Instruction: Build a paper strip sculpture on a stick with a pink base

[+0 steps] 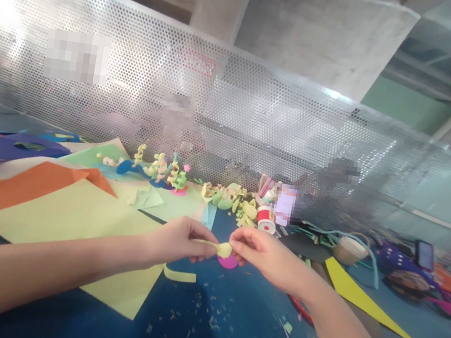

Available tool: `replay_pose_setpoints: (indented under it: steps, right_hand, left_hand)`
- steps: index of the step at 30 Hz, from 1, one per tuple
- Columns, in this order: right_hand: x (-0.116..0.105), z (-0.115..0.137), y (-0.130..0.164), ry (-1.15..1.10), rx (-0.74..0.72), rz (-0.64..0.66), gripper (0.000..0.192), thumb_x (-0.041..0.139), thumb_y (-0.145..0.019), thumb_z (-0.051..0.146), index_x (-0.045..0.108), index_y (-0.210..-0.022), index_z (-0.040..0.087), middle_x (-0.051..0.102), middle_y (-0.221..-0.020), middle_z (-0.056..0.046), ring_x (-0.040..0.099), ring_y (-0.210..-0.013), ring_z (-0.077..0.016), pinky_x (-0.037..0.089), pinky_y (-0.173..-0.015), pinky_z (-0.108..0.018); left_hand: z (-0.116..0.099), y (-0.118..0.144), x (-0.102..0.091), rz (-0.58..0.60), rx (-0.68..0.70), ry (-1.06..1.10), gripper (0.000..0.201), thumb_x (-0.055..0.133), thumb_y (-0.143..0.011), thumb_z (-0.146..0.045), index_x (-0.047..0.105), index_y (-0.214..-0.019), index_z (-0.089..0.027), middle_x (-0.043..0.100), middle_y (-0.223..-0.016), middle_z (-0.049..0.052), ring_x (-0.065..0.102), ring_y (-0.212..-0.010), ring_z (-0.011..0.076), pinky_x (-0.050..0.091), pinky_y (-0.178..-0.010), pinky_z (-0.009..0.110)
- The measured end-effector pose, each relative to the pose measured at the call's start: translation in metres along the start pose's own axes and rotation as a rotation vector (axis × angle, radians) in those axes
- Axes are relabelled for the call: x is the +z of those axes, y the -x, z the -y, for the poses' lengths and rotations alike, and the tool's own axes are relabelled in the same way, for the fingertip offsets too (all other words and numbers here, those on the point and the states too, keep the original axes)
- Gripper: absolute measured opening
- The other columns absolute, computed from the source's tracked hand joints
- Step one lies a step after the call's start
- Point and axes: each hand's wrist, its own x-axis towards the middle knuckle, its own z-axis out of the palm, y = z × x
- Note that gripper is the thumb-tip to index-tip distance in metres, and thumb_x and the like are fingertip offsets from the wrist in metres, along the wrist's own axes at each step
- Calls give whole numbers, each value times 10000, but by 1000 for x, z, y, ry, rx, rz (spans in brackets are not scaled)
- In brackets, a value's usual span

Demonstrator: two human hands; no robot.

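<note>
Just above the blue table, my left hand (192, 238) pinches one end of a small pale yellow craft-sheet piece (223, 249). The fingertips of my right hand (253, 249) are closed on its other end. The piece looks curled; its exact shape is partly covered by my fingers. A magenta disc (227, 262) shows directly below it, between the two hands; whether they touch cannot be made out. Near my left wrist lies a large pale yellow sheet (86, 221), with a narrow yellow strip (179, 276) beside its edge.
Small paper-like figures (172, 171) stand at the back, near yellow cut pieces (225, 194) and a red-and-white roll (266, 219). An orange sheet (33, 180) lies left. Right are a bright yellow offcut (370, 303) and a phone (424, 255). A perforated metal screen (137, 77) borders the table.
</note>
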Motion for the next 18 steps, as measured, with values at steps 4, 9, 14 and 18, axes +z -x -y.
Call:
replay_pose_setpoints:
  steps: [4, 9, 14, 18]
  right_hand:
    - [2, 5, 1, 16, 17, 9, 168, 452, -903, 323, 546, -885, 185, 626, -825, -15, 596, -758, -127, 449, -715, -245]
    - [2, 9, 4, 83, 24, -13, 169, 437, -909, 326, 544, -898, 195, 627, -843, -14, 595, -785, -136, 435, -707, -245]
    - [2, 10, 3, 146, -2, -61, 171, 444, -902, 326, 548, -867, 196, 621, -815, -6, 568, -749, -135, 415, -669, -243]
    - [7, 16, 2, 141, -8, -62, 140, 459, -895, 278, 552, -847, 186, 624, -760, -4, 562, -688, -122, 411, -631, -231]
  left_hand:
    - [1, 1, 0, 47, -38, -23, 296, 623, -742, -355, 692, -960, -168, 597, -668, 2, 500, -559, 99, 417, -554, 234]
    - [-2, 2, -1, 71, -101, -12, 312, 604, -741, -336, 658, -1006, -180, 574, -641, -17, 496, -546, 102, 415, -546, 241]
    - [-10, 4, -2, 73, -100, -41, 294, 594, -754, -404, 675, -938, -189, 550, -620, -22, 493, -554, 104, 416, -569, 241]
    - [-10, 3, 0, 72, -68, -13, 374, 607, -730, -513, 675, -859, -169, 611, -729, 21, 556, -667, 137, 452, -621, 251]
